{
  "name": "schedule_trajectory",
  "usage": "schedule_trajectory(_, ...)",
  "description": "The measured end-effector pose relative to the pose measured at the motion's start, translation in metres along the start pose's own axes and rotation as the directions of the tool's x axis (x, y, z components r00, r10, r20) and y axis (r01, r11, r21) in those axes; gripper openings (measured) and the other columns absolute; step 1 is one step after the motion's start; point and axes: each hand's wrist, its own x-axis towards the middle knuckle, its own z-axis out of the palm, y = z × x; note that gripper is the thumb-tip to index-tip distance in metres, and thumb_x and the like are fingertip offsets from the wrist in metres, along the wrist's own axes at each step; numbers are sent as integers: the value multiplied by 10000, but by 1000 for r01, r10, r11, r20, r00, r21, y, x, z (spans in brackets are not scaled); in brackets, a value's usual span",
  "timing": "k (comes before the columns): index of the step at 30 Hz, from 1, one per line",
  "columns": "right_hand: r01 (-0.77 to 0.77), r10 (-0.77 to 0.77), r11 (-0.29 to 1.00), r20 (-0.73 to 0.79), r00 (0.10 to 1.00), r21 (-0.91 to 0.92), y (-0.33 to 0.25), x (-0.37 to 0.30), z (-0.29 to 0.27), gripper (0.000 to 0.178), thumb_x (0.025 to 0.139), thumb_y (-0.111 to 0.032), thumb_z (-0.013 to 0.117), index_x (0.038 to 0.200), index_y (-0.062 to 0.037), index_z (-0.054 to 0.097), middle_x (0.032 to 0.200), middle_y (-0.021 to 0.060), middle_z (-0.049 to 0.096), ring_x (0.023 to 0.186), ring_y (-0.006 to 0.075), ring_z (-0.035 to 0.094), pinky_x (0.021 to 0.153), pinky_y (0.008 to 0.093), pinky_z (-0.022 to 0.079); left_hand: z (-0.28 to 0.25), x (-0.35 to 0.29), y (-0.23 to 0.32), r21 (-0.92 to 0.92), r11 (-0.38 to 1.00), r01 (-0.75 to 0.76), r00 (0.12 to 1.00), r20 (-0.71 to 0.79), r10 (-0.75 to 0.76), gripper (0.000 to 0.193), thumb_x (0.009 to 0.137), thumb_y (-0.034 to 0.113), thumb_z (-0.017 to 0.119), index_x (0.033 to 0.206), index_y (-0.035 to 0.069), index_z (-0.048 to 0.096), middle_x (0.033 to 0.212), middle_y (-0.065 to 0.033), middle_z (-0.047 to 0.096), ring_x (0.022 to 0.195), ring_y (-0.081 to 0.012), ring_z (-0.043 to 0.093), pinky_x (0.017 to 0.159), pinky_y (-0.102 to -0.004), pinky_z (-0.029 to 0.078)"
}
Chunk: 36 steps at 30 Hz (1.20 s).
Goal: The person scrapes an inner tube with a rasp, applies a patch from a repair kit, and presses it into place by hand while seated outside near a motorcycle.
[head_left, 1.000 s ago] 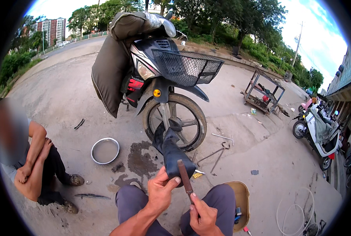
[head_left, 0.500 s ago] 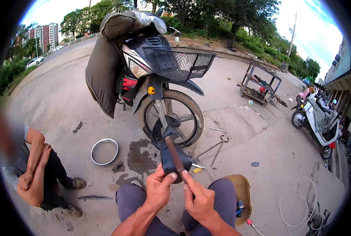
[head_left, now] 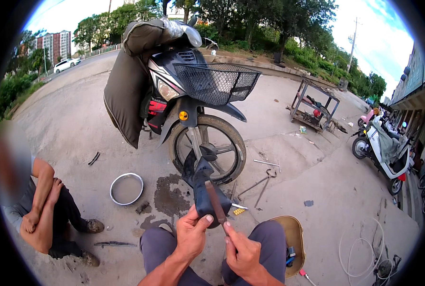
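A black rubber inner tube [head_left: 202,199] stretches from the motorcycle's front wheel [head_left: 235,143] toward my knees. My left hand [head_left: 191,236] is closed on its near end, with the thumb on top. My right hand [head_left: 243,251] grips the narrow end of a flat, rusty brown file [head_left: 215,202]. The file lies along the upper face of the tube, pointing at the wheel; whether it presses on the rubber I cannot tell. Beside the tube's right edge is a short silvery metal rod [head_left: 239,206].
Right of the wheel lie a T-handled tool [head_left: 268,163] and a forked metal tool [head_left: 259,183]. A tan bin [head_left: 298,231] stands by my right knee. A round metal basin [head_left: 126,189] is on the left, near a seated person [head_left: 45,205] with crossed arms.
The file has slid back toward me along the tube, and my right hand has shifted slightly down and right. My left hand keeps its hold on the tube.
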Motion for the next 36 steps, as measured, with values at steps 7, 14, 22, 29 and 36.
schedule_trajectory(7,-24,23,998,-4,1000,-52,8,-1,5,443,802,90,646,1240,26,641,729,129,649,523,254,611,484,332,465,-1,3,-8,26,999,30,997,63,-32,250,910,-46,621,1154,-79,668,1278,-83,587,1147,-184,589,1003,-326,459)
schedule_trajectory(14,-1,10,997,-108,994,80,9,-15,-10,389,814,93,624,1201,66,645,732,133,650,560,230,647,513,280,479,2,2,3,-57,998,25,999,-33,-27,292,902,-53,622,1193,-77,645,1204,-85,645,1089,-164,620,985,-305,476)
schedule_trajectory(22,47,-43,994,45,998,-98,5,15,9,433,799,84,650,1227,20,649,683,101,614,517,227,609,487,314,472,-3,1,-4,-46,999,25,999,-23,-26,318,903,-50,618,1220,-76,628,1160,-93,683,1053,-159,637,974,-305,486)
schedule_trajectory(29,4,-6,997,-19,1000,-77,9,-22,3,434,789,100,658,1216,23,657,681,105,617,520,232,613,488,308,465,0,1,-8,-54,998,40,999,-18,-41,311,897,-51,621,1207,-73,633,1175,-96,674,1038,-162,641,968,-308,491)
schedule_trajectory(36,54,-50,998,-95,994,38,12,9,-3,444,805,54,667,1245,-7,655,696,100,620,502,238,593,470,330,445,1,-2,4,-50,997,53,998,-38,-55,246,909,-23,642,1148,-68,675,1206,-66,600,1106,-157,588,1005,-311,448)
